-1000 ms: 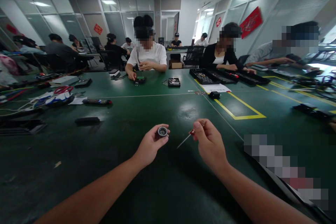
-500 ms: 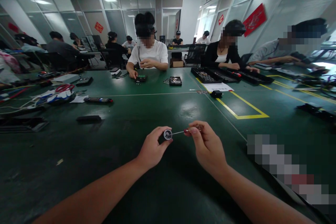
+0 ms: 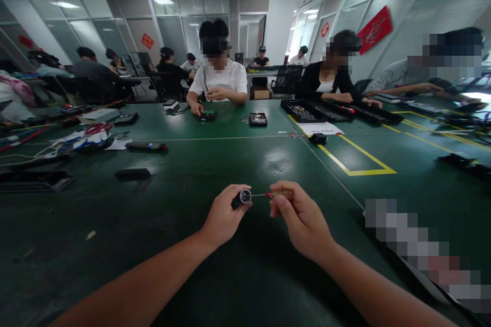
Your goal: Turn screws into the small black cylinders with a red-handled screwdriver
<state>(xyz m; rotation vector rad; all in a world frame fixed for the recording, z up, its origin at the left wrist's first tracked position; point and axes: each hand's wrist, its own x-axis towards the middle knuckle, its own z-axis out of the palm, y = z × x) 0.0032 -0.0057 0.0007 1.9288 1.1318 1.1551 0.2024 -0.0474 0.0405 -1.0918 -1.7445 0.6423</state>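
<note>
- Cylindrical part [image 3: 244, 196], head view: at 6 o'clock of picture centre, over the counter [image 3: 215, 163], open end towards the camera, clamped in fingers of the left hand [image 3: 222, 219].
- Screwdriver [image 3: 268, 194] at its 3 o'clock, shaft pointing to 9 o'clock, handle clamped in fingers of the right hand [image 3: 303, 217].
- Seemingly done: shaft brought to the open end. Left: amount unclear; no loose piece visible.
- Hard to make out: tip's seating, dark interior; outer wall partly behind fingers.
</note>
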